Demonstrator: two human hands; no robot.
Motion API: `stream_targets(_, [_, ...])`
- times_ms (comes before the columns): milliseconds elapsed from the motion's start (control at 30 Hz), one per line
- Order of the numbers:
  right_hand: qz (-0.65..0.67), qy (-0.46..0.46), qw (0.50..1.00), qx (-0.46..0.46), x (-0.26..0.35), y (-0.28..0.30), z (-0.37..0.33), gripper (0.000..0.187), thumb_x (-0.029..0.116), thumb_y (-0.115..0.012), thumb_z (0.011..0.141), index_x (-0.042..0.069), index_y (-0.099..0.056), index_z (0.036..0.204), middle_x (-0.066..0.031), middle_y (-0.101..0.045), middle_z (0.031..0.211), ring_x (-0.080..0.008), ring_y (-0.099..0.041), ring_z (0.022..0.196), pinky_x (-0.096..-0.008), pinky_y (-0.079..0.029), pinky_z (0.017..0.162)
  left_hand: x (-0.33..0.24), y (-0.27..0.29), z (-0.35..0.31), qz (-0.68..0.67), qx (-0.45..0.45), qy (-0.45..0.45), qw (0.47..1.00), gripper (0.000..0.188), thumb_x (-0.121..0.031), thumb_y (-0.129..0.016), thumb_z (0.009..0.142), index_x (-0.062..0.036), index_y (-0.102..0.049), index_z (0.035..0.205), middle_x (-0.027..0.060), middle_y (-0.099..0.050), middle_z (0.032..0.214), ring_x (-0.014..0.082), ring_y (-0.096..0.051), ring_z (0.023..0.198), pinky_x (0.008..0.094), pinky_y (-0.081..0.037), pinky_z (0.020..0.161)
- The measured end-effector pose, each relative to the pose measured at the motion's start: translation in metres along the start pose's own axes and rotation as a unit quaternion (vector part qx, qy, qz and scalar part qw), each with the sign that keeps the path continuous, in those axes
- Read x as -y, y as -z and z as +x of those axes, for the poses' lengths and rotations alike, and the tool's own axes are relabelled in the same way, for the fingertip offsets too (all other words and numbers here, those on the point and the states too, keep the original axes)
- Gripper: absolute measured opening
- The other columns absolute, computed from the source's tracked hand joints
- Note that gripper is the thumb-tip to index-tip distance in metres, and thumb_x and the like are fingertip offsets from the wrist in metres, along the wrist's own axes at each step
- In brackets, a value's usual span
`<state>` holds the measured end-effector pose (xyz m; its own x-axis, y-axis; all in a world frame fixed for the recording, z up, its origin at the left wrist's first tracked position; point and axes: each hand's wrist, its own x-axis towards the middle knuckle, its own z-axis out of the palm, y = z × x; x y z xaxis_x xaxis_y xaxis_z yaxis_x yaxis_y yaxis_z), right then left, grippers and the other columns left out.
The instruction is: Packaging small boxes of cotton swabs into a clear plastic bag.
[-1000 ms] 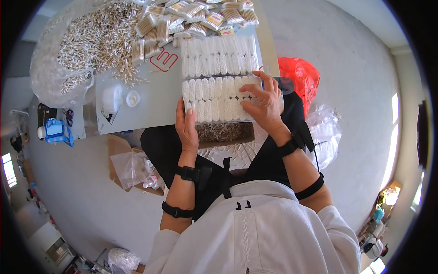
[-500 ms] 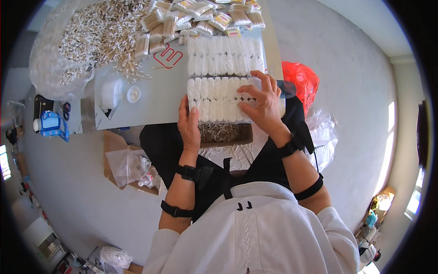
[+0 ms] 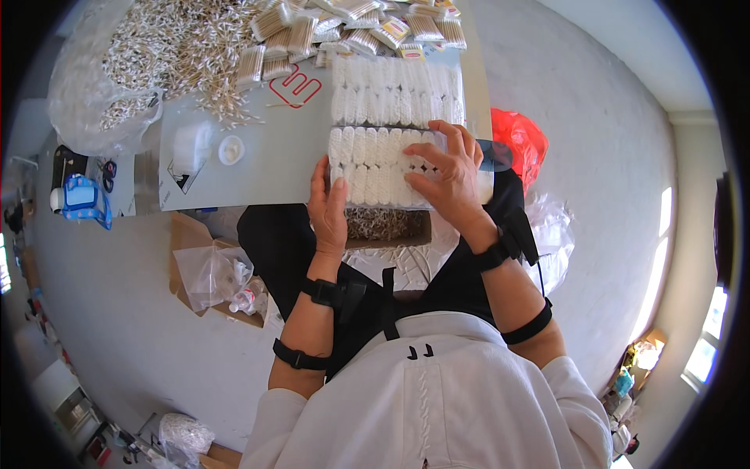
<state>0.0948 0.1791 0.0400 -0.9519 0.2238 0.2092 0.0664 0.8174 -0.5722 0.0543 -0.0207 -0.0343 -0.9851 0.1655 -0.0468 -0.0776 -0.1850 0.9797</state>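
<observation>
On the table's near edge lies a clear-wrapped bundle of cotton swabs (image 3: 375, 166), its white tips lined up in two rows. My left hand (image 3: 329, 211) grips its left side, thumb against the near left corner and fingers along the edge. My right hand (image 3: 451, 173) rests over its right part with the fingers bent and spread apart; dark gaps show between the tips there. Right behind it sits a second wrapped bundle of swabs (image 3: 394, 90), which neither hand holds.
Loose swabs (image 3: 176, 55) spill from a clear bag at the far left. Small swab packets (image 3: 301, 35) are heaped at the back. A round white container (image 3: 231, 150) stands left. Below the table edge, a cardboard box (image 3: 388, 228) holds more swabs. A red bag (image 3: 519, 144) lies right.
The whole view has shifted slightly, with the table and bundles now a little farther right. Both hands keep nearly the same pose on the near bundle.
</observation>
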Motion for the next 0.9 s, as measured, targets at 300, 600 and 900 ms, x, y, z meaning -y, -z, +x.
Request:
stream_targets(300, [-0.020, 0.042, 0.999, 0.003, 0.010, -0.009, 0.005, 0.031, 0.020, -0.072, 0.064, 0.018, -0.071, 0.094, -0.0100, -0.049, 0.127, -0.0341, -0.036, 0.127, -0.0550, -0.016, 0.111, -0.004, 0.000, 0.000, 0.034, -0.001, -0.010, 0.999, 0.052, -0.017, -0.053, 0.095, 0.0066, -0.037, 0.139, 0.0156, -0.047, 0.137, 0.0208, -0.045, 0.126, 0.0313, -0.031, 0.107])
stream_targets(600, [-0.012, 0.037, 0.999, 0.005, 0.012, -0.010, 0.008, 0.030, 0.020, -0.071, 0.064, 0.018, -0.070, 0.094, -0.0106, -0.049, 0.125, -0.0342, -0.037, 0.127, -0.0550, -0.016, 0.112, 0.002, 0.002, 0.000, 0.024, -0.004, -0.018, 1.000, 0.053, -0.016, -0.054, 0.095, 0.0065, -0.037, 0.139, 0.0149, -0.048, 0.136, 0.0201, -0.046, 0.125, 0.0309, -0.033, 0.106])
stream_targets(900, [0.009, 0.063, 0.998, -0.004, 0.021, -0.017, 0.011, 0.028, 0.016, -0.070, 0.063, 0.014, -0.070, 0.091, -0.0128, -0.050, 0.122, -0.0373, -0.038, 0.124, -0.0543, -0.024, 0.109, 0.002, 0.002, 0.000, 0.014, 0.002, -0.004, 1.000, 0.050, -0.015, -0.054, 0.095, 0.0062, -0.038, 0.138, 0.0146, -0.049, 0.134, 0.0201, -0.047, 0.122, 0.0311, -0.033, 0.106])
